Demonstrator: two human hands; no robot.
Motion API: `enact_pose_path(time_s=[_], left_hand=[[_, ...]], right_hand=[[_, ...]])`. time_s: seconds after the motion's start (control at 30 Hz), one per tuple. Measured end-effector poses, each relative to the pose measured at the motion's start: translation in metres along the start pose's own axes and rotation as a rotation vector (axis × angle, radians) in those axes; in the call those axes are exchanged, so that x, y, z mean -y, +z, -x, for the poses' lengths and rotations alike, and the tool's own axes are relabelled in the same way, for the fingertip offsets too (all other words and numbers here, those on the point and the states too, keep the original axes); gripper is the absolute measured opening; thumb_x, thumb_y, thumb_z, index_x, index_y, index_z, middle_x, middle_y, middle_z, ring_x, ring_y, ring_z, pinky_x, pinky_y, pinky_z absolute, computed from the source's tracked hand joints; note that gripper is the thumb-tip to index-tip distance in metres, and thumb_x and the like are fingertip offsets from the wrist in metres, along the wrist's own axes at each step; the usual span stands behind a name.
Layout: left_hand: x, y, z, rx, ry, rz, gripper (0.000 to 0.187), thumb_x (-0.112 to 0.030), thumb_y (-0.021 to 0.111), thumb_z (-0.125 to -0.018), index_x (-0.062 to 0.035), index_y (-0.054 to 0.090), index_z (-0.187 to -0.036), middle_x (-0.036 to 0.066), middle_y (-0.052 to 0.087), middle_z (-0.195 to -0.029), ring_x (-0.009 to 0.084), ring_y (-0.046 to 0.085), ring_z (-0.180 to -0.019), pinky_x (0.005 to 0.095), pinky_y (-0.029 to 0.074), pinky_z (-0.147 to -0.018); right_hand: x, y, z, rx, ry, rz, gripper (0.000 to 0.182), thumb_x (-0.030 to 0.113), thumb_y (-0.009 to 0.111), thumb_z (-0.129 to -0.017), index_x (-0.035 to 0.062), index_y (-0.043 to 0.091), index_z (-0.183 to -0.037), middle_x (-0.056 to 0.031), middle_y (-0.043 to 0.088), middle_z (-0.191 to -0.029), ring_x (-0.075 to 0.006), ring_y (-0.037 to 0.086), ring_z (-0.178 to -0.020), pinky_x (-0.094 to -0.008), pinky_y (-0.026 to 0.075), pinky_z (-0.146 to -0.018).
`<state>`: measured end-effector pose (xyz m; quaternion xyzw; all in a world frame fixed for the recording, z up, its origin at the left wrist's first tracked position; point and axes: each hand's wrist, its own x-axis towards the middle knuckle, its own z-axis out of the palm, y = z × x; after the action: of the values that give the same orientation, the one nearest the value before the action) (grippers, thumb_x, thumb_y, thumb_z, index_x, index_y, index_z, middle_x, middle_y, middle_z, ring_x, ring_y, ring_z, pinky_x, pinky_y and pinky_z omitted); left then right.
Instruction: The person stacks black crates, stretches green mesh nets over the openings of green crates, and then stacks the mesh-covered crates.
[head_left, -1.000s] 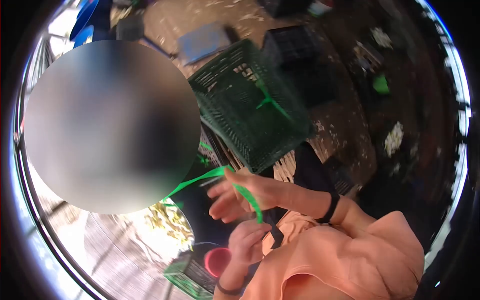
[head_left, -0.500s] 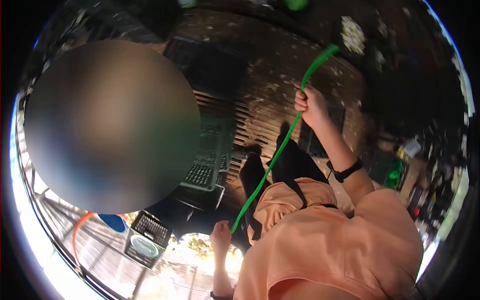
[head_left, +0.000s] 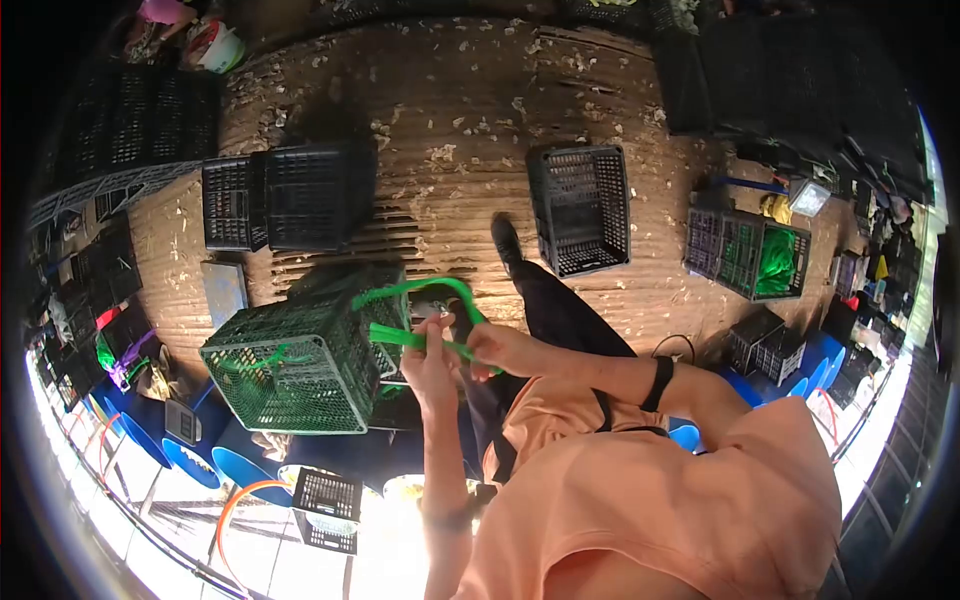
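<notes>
Two hands meet over a green strap (head_left: 415,292) beside a green crate (head_left: 300,365). The left hand (head_left: 432,358) is closed around the strap's lower run, and the right hand (head_left: 497,350) pinches the strap where its loop arches back down; how tightly is hard to tell at this size. The strap touches the crate's near edge. A black crate (head_left: 583,208) stands apart on the ribbed floor (head_left: 440,120), another black crate (head_left: 295,195) lies farther left, and a crate with green contents (head_left: 748,252) sits to the right.
</notes>
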<state>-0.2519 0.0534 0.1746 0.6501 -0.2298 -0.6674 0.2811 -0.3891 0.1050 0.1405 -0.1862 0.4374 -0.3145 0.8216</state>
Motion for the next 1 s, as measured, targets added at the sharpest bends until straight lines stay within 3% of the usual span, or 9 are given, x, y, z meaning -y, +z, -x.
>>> enact_pose_path(time_s=[0.13, 0.23, 0.33, 0.47, 0.6, 0.8, 0.87, 0.93, 1.0], left_hand=[[0.011, 0.024, 0.008, -0.069, -0.007, 0.075, 0.019, -0.010, 0.050, -0.092, 0.0005, 0.060, -0.104, 0.005, 0.064, -0.086, 0.0045, 0.053, -0.064, 0.0179, 0.043, -0.056], [0.016, 0.033, 0.020, -0.157, 0.103, -0.117, 0.020, -0.008, 0.056, -0.087, 0.0041, 0.060, -0.103, 0.006, 0.063, -0.094, 0.0084, 0.056, -0.076, 0.0218, 0.046, -0.070], [-0.003, 0.055, 0.038, -0.226, 0.221, 0.076, 0.014, -0.007, 0.057, -0.087, 0.0022, 0.062, -0.095, 0.004, 0.063, -0.084, 0.0084, 0.056, -0.075, 0.0227, 0.044, -0.072], [-0.008, 0.065, 0.056, -0.089, 0.217, 0.278, 0.014, -0.004, 0.054, -0.088, 0.0034, 0.061, -0.097, 0.004, 0.060, -0.083, 0.0086, 0.054, -0.076, 0.0227, 0.043, -0.072], [-0.016, 0.065, 0.066, -0.009, 0.316, 0.053, 0.018, -0.002, 0.055, -0.086, 0.0052, 0.061, -0.102, 0.001, 0.049, -0.084, 0.0080, 0.050, -0.078, 0.0202, 0.041, -0.069], [-0.026, 0.042, 0.066, -0.018, 0.369, -0.093, 0.020, -0.009, 0.053, -0.090, 0.0031, 0.062, -0.102, 0.002, 0.061, -0.082, 0.0045, 0.047, -0.070, 0.0190, 0.038, -0.062], [-0.030, 0.030, 0.063, -0.065, 0.205, 0.088, 0.020, -0.011, 0.052, -0.090, 0.0026, 0.063, -0.101, 0.002, 0.062, -0.080, 0.0045, 0.046, -0.070, 0.0191, 0.037, -0.061], [-0.018, 0.013, 0.047, -0.136, 0.227, 0.108, 0.020, -0.012, 0.053, -0.090, 0.0023, 0.063, -0.100, 0.003, 0.061, -0.081, 0.0073, 0.049, -0.073, 0.0219, 0.040, -0.067], [-0.019, -0.003, 0.026, -0.269, 0.434, -0.122, 0.018, -0.010, 0.055, -0.087, 0.0004, 0.063, -0.099, 0.004, 0.059, -0.094, 0.0122, 0.055, -0.077, 0.0238, 0.043, -0.073]], right_hand=[[0.009, -0.046, 0.015, -0.231, 0.019, -0.030, 0.011, 0.008, 0.048, -0.089, -0.0006, 0.048, -0.096, -0.0080, 0.057, -0.078, -0.0126, 0.058, -0.071, -0.0268, 0.047, -0.060], [0.019, -0.066, 0.021, -0.252, 0.028, 0.126, 0.012, 0.009, 0.051, -0.088, -0.0003, 0.052, -0.096, -0.0085, 0.058, -0.080, -0.0124, 0.057, -0.070, -0.0261, 0.047, -0.061], [0.019, -0.077, 0.014, -0.298, 0.016, 0.223, 0.014, 0.010, 0.054, -0.086, -0.0009, 0.054, -0.094, -0.0084, 0.058, -0.082, -0.0133, 0.057, -0.071, -0.0262, 0.047, -0.063], [0.045, -0.068, 0.000, -0.314, -0.142, 0.553, 0.012, 0.009, 0.055, -0.083, -0.0010, 0.054, -0.090, -0.0090, 0.057, -0.081, -0.0164, 0.057, -0.074, -0.0299, 0.045, -0.065], [0.058, -0.066, -0.021, -0.276, -0.207, 0.661, 0.013, 0.011, 0.056, -0.084, -0.0006, 0.054, -0.089, -0.0098, 0.057, -0.081, -0.0196, 0.056, -0.074, -0.0317, 0.045, -0.068], [0.078, -0.062, -0.055, -0.226, -0.202, 0.756, 0.013, 0.009, 0.056, -0.083, -0.0010, 0.056, -0.091, -0.0105, 0.061, -0.082, -0.0205, 0.059, -0.076, -0.0323, 0.046, -0.070], [0.078, -0.062, -0.071, -0.093, -0.210, 0.738, 0.012, 0.008, 0.056, -0.082, -0.0010, 0.057, -0.091, -0.0087, 0.061, -0.078, -0.0172, 0.059, -0.068, -0.0300, 0.047, -0.064], [0.085, -0.059, -0.089, -0.032, -0.065, 0.705, 0.012, 0.008, 0.056, -0.083, -0.0010, 0.057, -0.090, -0.0079, 0.061, -0.076, -0.0150, 0.058, -0.065, -0.0283, 0.046, -0.060], [0.099, -0.049, -0.115, 0.030, 0.080, 0.677, 0.011, 0.008, 0.056, -0.083, -0.0010, 0.057, -0.089, -0.0071, 0.061, -0.074, -0.0129, 0.057, -0.061, -0.0266, 0.046, -0.056]])
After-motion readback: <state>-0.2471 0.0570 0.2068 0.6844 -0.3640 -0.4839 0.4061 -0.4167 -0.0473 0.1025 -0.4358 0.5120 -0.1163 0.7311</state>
